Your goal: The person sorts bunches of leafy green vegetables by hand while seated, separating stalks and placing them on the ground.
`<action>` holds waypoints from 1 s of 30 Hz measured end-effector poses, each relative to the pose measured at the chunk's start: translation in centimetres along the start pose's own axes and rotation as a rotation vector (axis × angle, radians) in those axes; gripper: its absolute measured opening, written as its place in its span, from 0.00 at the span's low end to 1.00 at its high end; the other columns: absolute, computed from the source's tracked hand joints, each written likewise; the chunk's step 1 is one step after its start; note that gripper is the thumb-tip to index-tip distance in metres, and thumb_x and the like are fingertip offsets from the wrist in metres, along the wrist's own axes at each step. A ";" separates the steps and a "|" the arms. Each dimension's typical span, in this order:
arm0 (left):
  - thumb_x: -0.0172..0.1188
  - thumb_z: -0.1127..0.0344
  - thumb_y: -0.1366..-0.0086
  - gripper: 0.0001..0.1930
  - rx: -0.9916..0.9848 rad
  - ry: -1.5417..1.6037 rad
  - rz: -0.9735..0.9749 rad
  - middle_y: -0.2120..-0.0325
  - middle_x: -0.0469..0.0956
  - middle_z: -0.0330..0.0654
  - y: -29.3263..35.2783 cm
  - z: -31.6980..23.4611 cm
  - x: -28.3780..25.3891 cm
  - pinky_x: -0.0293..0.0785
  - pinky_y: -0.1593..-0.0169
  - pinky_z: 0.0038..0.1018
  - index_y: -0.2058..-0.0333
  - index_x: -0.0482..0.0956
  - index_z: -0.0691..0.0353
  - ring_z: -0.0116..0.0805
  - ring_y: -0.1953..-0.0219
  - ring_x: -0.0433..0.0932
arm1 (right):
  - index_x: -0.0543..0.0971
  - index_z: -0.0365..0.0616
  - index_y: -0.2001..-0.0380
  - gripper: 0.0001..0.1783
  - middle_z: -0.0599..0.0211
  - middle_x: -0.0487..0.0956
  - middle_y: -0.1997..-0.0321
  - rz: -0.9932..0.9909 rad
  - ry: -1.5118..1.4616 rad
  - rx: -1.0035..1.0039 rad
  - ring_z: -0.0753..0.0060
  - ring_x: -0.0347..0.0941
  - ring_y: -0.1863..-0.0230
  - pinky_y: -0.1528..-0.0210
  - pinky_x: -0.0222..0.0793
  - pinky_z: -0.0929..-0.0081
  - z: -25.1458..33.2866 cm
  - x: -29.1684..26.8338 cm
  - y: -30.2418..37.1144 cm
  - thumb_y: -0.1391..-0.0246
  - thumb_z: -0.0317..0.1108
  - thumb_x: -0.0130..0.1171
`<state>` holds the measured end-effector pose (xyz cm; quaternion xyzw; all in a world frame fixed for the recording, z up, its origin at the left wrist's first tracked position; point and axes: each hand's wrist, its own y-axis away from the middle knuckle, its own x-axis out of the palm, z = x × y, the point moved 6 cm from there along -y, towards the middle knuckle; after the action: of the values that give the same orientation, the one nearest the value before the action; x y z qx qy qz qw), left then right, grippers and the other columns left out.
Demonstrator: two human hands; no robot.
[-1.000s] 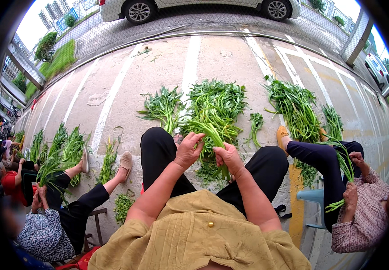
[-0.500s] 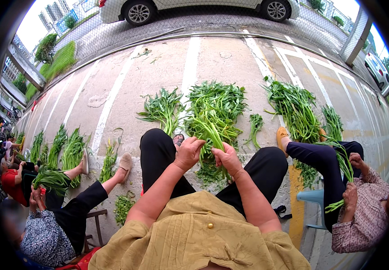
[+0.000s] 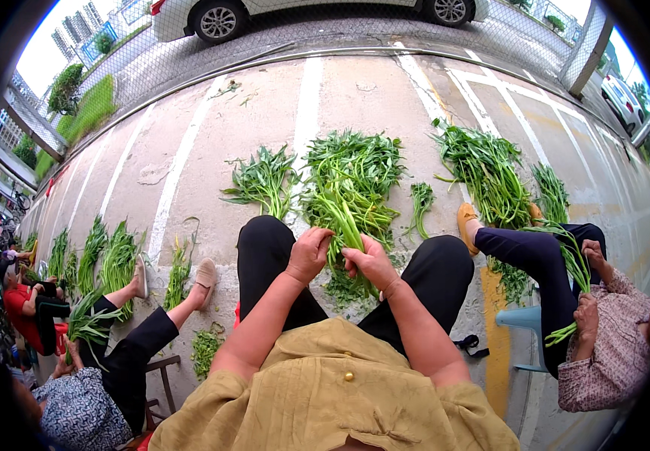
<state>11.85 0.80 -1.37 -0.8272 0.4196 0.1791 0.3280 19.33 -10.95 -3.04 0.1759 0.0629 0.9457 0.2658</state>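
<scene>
Between my knees I hold up a bunch of leafy green stems, looking like water spinach, leaning to the upper left. My right hand is closed round its lower part, and the stem ends poke out below the fist. Against the left side of the bunch, my left hand has thumb and fingers pinched together; whatever lies between them is too small to make out. Just beyond, a large pile of the same greens lies on the pavement, with a smaller pile to its left.
At right, a person by a blue stool holds greens near another pile. To the left, a seated person also holds a bunch. Trimmed bits lie by my left leg. A wire fence and a white car stand beyond.
The whole view has shifted slightly. My hands stay at the bunch, with the left a little lower. The person at left has turned their bunch more upright.
</scene>
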 end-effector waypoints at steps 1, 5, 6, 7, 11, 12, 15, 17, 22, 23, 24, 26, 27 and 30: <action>0.52 0.72 0.43 0.05 -0.008 0.043 0.008 0.75 0.73 0.46 0.1 0.2 0.3 0.69 0.67 0.34 0.68 0.75 0.63 0.47 0.70 0.73 | 0.69 0.41 0.63 0.09 0.73 0.71 0.80 0.018 0.004 0.017 0.83 0.65 0.83 0.81 0.63 0.84 0.0 0.0 0.3 0.47 0.30 0.53; 0.52 0.71 0.43 0.05 0.098 -0.032 -0.029 0.75 0.73 0.46 -0.2 -0.5 0.3 0.70 0.68 0.33 0.69 0.75 0.64 0.46 0.72 0.73 | 0.70 0.41 0.64 0.08 0.75 0.69 0.81 -0.015 -0.010 0.022 0.84 0.65 0.83 0.81 0.65 0.84 -0.5 -0.4 0.7 0.47 0.29 0.53; 0.52 0.71 0.43 0.06 0.121 -0.046 -0.025 0.75 0.74 0.47 0.0 -0.5 0.4 0.70 0.69 0.33 0.69 0.74 0.64 0.45 0.72 0.74 | 0.70 0.41 0.64 0.08 0.76 0.69 0.81 -0.025 -0.009 0.028 0.85 0.65 0.83 0.81 0.65 0.84 -0.6 -0.3 0.8 0.47 0.29 0.53; 0.51 0.71 0.43 0.06 0.002 0.071 -0.008 0.75 0.74 0.46 0.2 0.5 0.7 0.70 0.69 0.31 0.68 0.74 0.65 0.42 0.74 0.74 | 0.70 0.42 0.64 0.08 0.76 0.69 0.81 -0.024 0.000 0.028 0.85 0.65 0.83 0.81 0.65 0.84 -0.6 -0.2 0.8 0.47 0.29 0.53; 0.48 0.69 0.41 0.07 -0.449 0.605 0.051 0.80 0.74 0.39 1.4 4.1 2.8 0.69 0.71 0.22 0.68 0.74 0.66 0.26 0.79 0.73 | 0.70 0.42 0.64 0.07 0.77 0.68 0.82 -0.058 0.042 0.034 0.86 0.63 0.84 0.83 0.64 0.85 -0.5 0.5 0.9 0.47 0.30 0.53; 0.48 0.69 0.41 0.08 -0.518 0.712 0.041 0.81 0.74 0.38 1.5 4.3 3.2 0.69 0.72 0.21 0.69 0.74 0.66 0.25 0.79 0.73 | 0.70 0.43 0.65 0.07 0.77 0.68 0.82 -0.075 0.056 0.039 0.86 0.63 0.84 0.83 0.64 0.86 -0.5 0.5 1.0 0.48 0.30 0.53; 0.47 0.68 0.39 0.07 -0.645 0.855 -0.024 0.83 0.73 0.37 2.1 6.0 3.5 0.72 0.74 0.21 0.70 0.74 0.63 0.24 0.81 0.72 | 0.70 0.43 0.66 0.07 0.77 0.68 0.83 -0.094 0.049 0.023 0.86 0.63 0.85 0.83 0.63 0.86 -1.0 0.6 1.8 0.48 0.30 0.54; 0.47 0.68 0.39 0.08 -0.730 0.860 -0.111 0.83 0.74 0.36 2.2 7.7 2.4 0.73 0.74 0.22 0.70 0.74 0.62 0.24 0.82 0.72 | 0.70 0.43 0.67 0.06 0.77 0.68 0.83 -0.097 0.028 0.012 0.86 0.62 0.85 0.83 0.63 0.85 -1.0 0.6 2.2 0.48 0.30 0.54; 0.51 0.73 0.43 0.07 -0.597 0.813 -0.116 0.81 0.74 0.35 2.5 5.5 1.8 0.71 0.73 0.19 0.67 0.78 0.64 0.21 0.79 0.72 | 0.70 0.43 0.69 0.05 0.76 0.68 0.83 -0.146 -0.065 -0.042 0.86 0.62 0.84 0.84 0.62 0.86 -0.6 0.1 2.5 0.47 0.32 0.53; 0.51 0.75 0.44 0.08 -0.554 0.777 -0.106 0.80 0.74 0.34 2.6 4.9 1.8 0.70 0.72 0.17 0.67 0.78 0.64 0.20 0.79 0.71 | 0.70 0.43 0.69 0.05 0.76 0.68 0.83 -0.156 -0.086 -0.051 0.86 0.63 0.84 0.84 0.62 0.86 -0.4 0.0 2.5 0.47 0.32 0.53; 0.51 0.77 0.47 0.10 -0.471 0.714 -0.096 0.78 0.74 0.34 2.6 4.4 1.4 0.68 0.71 0.16 0.67 0.78 0.64 0.19 0.76 0.71 | 0.70 0.43 0.69 0.05 0.76 0.68 0.83 -0.147 -0.103 -0.057 0.85 0.63 0.85 0.84 0.63 0.85 -0.2 0.2 2.6 0.47 0.32 0.52; 0.52 0.77 0.48 0.10 -0.320 0.545 -0.100 0.76 0.73 0.35 2.5 2.7 -0.1 0.67 0.70 0.16 0.67 0.78 0.64 0.21 0.75 0.71 | 0.70 0.42 0.69 0.05 0.75 0.68 0.84 -0.121 -0.133 -0.049 0.84 0.62 0.85 0.83 0.64 0.84 -0.2 0.7 2.5 0.48 0.32 0.52; 0.52 0.78 0.49 0.10 -0.244 0.461 -0.104 0.75 0.72 0.36 2.4 1.8 -0.8 0.67 0.70 0.16 0.68 0.78 0.64 0.22 0.74 0.71 | 0.70 0.42 0.69 0.06 0.74 0.68 0.84 -0.107 -0.147 -0.046 0.83 0.62 0.86 0.83 0.64 0.83 -0.2 0.9 2.5 0.48 0.32 0.52; 0.56 0.77 0.49 0.09 -0.048 0.305 -0.141 0.72 0.71 0.40 2.2 -0.6 -2.5 0.69 0.67 0.20 0.67 0.78 0.64 0.28 0.70 0.73 | 0.70 0.42 0.69 0.05 0.73 0.68 0.85 -0.093 -0.183 -0.019 0.82 0.62 0.86 0.83 0.64 0.82 0.0 1.6 2.7 0.49 0.31 0.52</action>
<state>8.57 0.90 -0.40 -0.8797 0.4012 0.0379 0.2526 16.79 -12.41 -2.01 0.2560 0.0376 0.9129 0.3158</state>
